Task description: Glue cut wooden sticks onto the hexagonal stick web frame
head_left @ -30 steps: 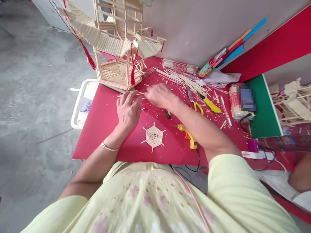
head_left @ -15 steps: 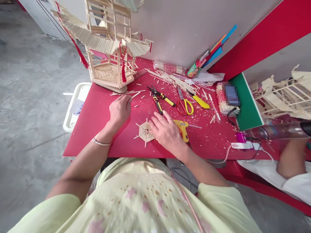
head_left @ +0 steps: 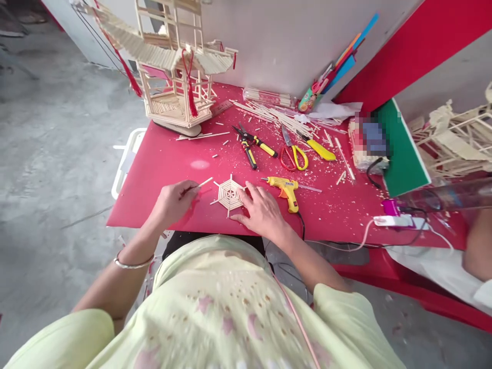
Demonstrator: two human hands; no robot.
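Both hands flank the hexagon near the table edge.

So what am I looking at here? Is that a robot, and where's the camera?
No robot here! These are a person's own two bare hands. The camera is worn on their head, looking forward and down, so you see roughly what they see. The left hand pinches a thin stick. The right hand has its fingers over the edge of a flat, web-shaped piece made of little sticks. On the red table there are also a yellow glue gun, scissors, a plier-like tool and a pile of loose sticks. At the back stands a stick-built model tower with red tassels.
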